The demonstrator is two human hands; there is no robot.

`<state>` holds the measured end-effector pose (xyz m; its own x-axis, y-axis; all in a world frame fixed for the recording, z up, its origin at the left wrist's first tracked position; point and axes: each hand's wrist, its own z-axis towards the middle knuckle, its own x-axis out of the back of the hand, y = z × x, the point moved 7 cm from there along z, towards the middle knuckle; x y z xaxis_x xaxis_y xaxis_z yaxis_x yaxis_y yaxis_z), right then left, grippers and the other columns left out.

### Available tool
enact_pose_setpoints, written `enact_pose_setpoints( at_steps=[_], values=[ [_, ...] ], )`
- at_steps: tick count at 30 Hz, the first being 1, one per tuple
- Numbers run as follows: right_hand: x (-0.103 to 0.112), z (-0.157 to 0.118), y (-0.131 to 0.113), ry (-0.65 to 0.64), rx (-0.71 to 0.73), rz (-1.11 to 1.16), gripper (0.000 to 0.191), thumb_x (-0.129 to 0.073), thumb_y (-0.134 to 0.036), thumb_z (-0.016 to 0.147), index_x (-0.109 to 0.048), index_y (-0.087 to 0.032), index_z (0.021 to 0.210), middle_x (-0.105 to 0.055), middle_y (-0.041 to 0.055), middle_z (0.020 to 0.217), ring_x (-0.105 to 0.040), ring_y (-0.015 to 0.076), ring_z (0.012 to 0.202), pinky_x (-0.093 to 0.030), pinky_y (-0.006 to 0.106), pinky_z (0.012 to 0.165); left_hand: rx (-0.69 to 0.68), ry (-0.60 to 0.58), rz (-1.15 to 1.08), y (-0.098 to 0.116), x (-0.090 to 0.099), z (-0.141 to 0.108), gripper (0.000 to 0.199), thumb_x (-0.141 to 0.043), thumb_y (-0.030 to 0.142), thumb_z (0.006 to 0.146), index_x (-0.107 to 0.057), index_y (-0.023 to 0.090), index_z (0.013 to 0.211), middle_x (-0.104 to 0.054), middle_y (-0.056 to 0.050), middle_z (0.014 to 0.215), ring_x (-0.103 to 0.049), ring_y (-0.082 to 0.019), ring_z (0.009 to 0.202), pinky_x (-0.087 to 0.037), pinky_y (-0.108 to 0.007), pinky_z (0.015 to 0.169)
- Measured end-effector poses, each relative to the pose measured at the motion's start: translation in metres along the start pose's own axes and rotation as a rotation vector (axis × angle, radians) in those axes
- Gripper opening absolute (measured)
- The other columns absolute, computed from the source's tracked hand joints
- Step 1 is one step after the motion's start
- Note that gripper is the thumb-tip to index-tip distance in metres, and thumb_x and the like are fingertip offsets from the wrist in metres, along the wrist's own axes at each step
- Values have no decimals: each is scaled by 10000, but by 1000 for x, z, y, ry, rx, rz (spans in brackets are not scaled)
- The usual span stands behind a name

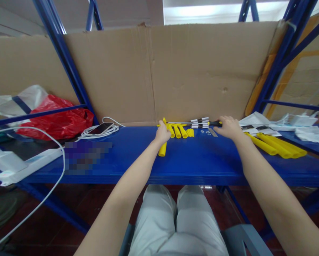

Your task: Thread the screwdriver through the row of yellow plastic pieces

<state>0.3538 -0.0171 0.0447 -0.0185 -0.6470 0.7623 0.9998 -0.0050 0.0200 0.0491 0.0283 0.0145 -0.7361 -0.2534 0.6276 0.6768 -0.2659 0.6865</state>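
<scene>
My left hand [163, 133] is closed around a yellow tubular piece [162, 150] whose round end points toward me. My right hand [229, 127] grips the black and yellow handle of a screwdriver [216, 123]. Its long thin shaft reaches left toward the top of the held yellow piece; whether the tip touches it is too small to tell. Between my hands lie several yellow pieces [178, 131], a small pile of flat yellow parts [190, 133], a stack of black and white strips [200, 123], some tiny metal parts [205, 132] and a flat grey piece [213, 132].
Several yellow tubes [281, 146] lie at the right beside white packets [257, 120]. A coiled white cable [100, 131], a power strip [32, 166] and a red bag [58, 117] are on the left. Cardboard [202, 71] and blue posts [68, 64] stand behind.
</scene>
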Motion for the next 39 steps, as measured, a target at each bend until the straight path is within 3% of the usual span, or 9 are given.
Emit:
enact_pose_setpoints(
  at_steps=[7, 14, 20, 29, 39],
  values=[
    [2, 1, 5, 82, -3, 9, 337, -559, -409, 781, -708, -190, 989, -651, 170, 990, -535, 357, 960, -381, 432, 771, 17, -15, -50, -2, -2, 0, 444, -592, 27, 809, -383, 208, 1156, -699, -178, 1150, -671, -292, 1161, -502, -402, 998],
    [2, 1, 4, 63, -39, 0, 260, -604, -410, 779, -650, -198, 922, -632, 162, 985, -544, 338, 932, -375, 410, 757, 21, -41, -16, 1, -3, -2, 425, -576, 31, 818, -386, 194, 1161, -694, -188, 1155, -673, -283, 1139, -497, -386, 977],
    [-4, 2, 10, 8, -155, 15, 339, -621, -422, 772, -585, -191, 1018, -665, 139, 837, -582, 319, 796, -367, 382, 698, -1, -39, -28, 3, -2, -2, 416, -565, 31, 825, -386, 196, 1163, -697, -187, 1139, -673, -289, 1144, -496, -396, 982],
    [-2, 2, 1, 69, 11, 88, 301, -556, -368, 771, -659, -203, 999, -691, 164, 979, -581, 353, 936, -387, 427, 780, 14, 6, -56, 2, 3, -1, 416, -570, 24, 814, -389, 200, 1144, -698, -186, 1121, -664, -309, 1176, -500, -415, 1008],
    [-3, 3, 4, 98, 23, 51, 271, -603, -342, 764, -689, -196, 976, -650, 151, 967, -547, 350, 965, -381, 430, 791, 14, 26, -51, 3, 4, -2, 418, -581, 22, 812, -403, 201, 1146, -703, -187, 1124, -671, -311, 1166, -505, -420, 998]
  ],
)
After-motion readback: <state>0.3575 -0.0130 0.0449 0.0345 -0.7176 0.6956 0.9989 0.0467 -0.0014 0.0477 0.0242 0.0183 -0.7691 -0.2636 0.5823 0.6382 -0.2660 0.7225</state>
